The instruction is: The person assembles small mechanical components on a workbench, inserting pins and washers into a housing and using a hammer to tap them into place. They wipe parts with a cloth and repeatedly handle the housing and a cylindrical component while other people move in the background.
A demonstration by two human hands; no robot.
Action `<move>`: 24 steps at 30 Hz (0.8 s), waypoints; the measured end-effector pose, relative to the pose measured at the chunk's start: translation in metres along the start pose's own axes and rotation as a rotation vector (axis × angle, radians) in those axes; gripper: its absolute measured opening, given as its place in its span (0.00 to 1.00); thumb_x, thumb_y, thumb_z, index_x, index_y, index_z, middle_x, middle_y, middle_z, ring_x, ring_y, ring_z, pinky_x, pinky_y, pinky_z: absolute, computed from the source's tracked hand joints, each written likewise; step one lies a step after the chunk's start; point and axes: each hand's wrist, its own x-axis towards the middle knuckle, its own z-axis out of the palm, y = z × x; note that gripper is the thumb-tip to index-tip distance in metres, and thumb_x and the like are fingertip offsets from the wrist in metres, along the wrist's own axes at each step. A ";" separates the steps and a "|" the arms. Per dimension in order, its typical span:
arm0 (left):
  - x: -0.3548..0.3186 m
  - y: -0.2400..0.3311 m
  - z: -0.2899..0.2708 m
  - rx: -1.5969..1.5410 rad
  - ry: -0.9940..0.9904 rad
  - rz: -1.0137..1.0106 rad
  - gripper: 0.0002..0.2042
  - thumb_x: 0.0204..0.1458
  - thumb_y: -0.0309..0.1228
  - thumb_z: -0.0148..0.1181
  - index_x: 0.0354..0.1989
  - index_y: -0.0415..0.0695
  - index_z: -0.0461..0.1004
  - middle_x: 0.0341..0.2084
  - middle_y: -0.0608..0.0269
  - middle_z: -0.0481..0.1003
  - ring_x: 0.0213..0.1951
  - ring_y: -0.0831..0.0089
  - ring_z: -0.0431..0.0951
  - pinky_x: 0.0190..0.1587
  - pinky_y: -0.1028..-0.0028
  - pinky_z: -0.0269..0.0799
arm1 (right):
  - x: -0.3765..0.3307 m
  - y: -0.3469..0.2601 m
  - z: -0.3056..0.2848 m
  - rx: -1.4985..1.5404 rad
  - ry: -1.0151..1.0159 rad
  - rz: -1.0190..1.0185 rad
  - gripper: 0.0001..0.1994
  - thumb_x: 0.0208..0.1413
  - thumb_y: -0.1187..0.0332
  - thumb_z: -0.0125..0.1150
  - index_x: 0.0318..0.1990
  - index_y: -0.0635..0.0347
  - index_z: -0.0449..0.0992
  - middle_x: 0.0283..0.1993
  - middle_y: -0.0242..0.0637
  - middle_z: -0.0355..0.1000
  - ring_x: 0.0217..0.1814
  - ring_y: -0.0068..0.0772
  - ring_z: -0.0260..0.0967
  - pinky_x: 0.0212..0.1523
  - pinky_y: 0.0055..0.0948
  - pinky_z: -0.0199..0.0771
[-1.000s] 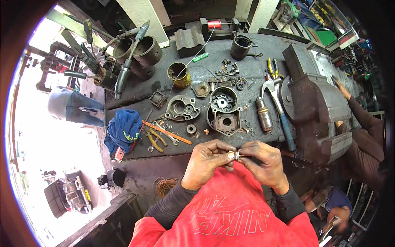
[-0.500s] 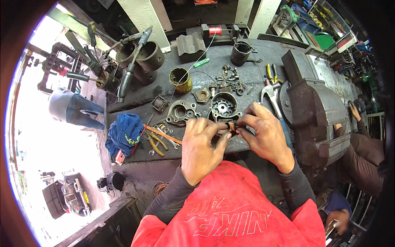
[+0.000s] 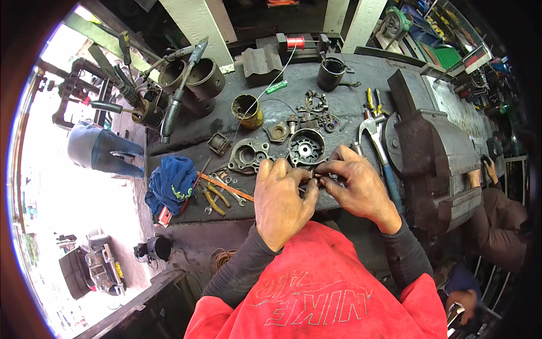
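The left hand and the right hand meet above the counter, the fingers of both clamped together on a small metal part that they mostly hide. Just beyond the fingertips sits a round metal housing with a finned inside. Left of it, near the left hand's fingers, lies a flat housing cover with a round opening. Farther left of the fingers are an orange strip, yellow-handled pliers and a crumpled blue cloth. To the fingers' right, a blue-handled claw hammer lies beside a big bench vise. Well beyond the fingers stands a grimy yellow can.
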 end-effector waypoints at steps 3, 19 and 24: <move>0.001 0.004 0.004 0.052 0.043 -0.004 0.09 0.46 0.33 0.73 0.32 0.40 0.85 0.31 0.55 0.73 0.42 0.54 0.70 0.46 0.58 0.68 | -0.005 0.003 -0.002 0.024 -0.008 -0.021 0.13 0.53 0.74 0.69 0.47 0.64 0.85 0.42 0.47 0.72 0.46 0.53 0.74 0.46 0.45 0.75; 0.007 0.011 0.000 0.076 -0.011 -0.012 0.09 0.44 0.33 0.73 0.28 0.41 0.85 0.27 0.56 0.71 0.39 0.55 0.69 0.42 0.58 0.67 | -0.041 0.048 0.036 0.902 0.097 0.411 0.13 0.65 0.77 0.67 0.56 0.68 0.82 0.49 0.35 0.81 0.48 0.19 0.76 0.49 0.22 0.78; 0.008 0.015 0.003 0.089 -0.014 -0.028 0.08 0.43 0.33 0.72 0.29 0.41 0.85 0.26 0.57 0.71 0.37 0.57 0.69 0.41 0.59 0.66 | -0.038 0.052 0.039 0.947 0.103 0.382 0.12 0.65 0.77 0.68 0.54 0.70 0.82 0.48 0.34 0.81 0.47 0.18 0.77 0.48 0.22 0.80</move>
